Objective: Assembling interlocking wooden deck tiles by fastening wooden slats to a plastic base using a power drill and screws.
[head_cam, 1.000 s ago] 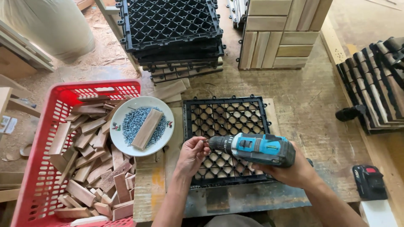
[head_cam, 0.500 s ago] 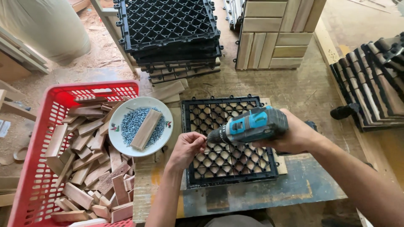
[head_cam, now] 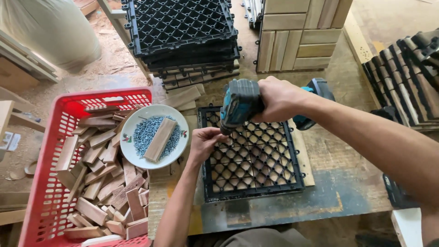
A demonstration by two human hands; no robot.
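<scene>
Sawdust and offcuts litter the workshop floor around a worn tabletop (head_cam: 320,201), where the right hand (head_cam: 279,98) is clenched around the grip of a teal and black cordless drill (head_cam: 244,103), held upright with its nose pointing down onto the near-left corner of a black plastic grid tile (head_cam: 256,160). That tile lies flat, grid side up, over pale wooden slats (head_cam: 304,155) showing at its right edge. The left hand (head_cam: 206,142) rests on the tile's left rim, fingers pinched right under the drill's tip, seemingly steadying a small screw, though the screw itself is hidden. Just left sits a white plate (head_cam: 132,155) of grey screws (head_cam: 148,130) with a wood block (head_cam: 160,139) on top, kept within easy reach. Beyond it, a red plastic crate (head_cam: 43,201) holds wood pieces. Stacked black grids (head_cam: 183,27) and finished wooden tiles (head_cam: 297,36) stand behind. Half a second ago the drill lay slanted across the tile; now it is tipped vertical and lowered to the fingers.
</scene>
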